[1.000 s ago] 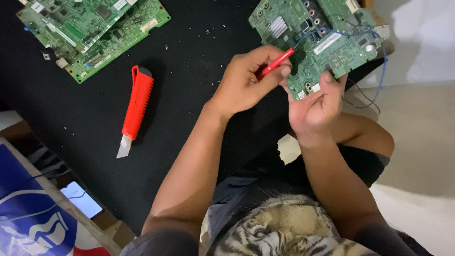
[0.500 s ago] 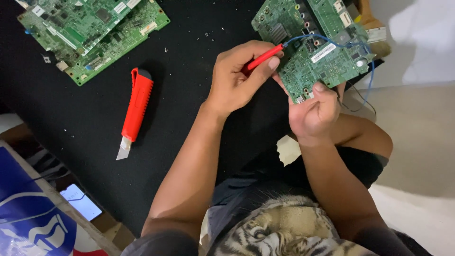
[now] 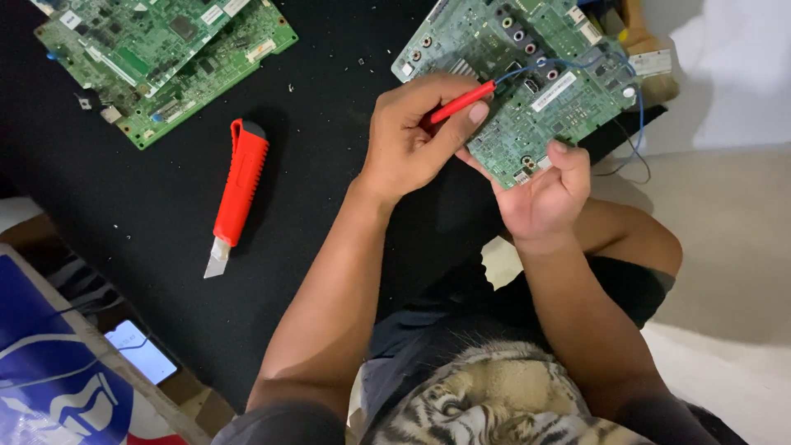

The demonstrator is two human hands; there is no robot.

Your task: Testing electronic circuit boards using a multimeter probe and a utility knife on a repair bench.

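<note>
My left hand (image 3: 412, 136) pinches a red probe (image 3: 460, 102) pointing toward two o'clock across the circuit board (image 3: 544, 99) (my right hand (image 3: 540, 194) grips its near edge).

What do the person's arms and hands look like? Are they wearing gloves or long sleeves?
No gloves and no long sleeves. The left hand and the right hand are both bare, with no rings or watch showing. The forearms are bare too, right up past the elbows. Lower down, the person wears a dark shirt with a tiger's face printed on it.
</note>
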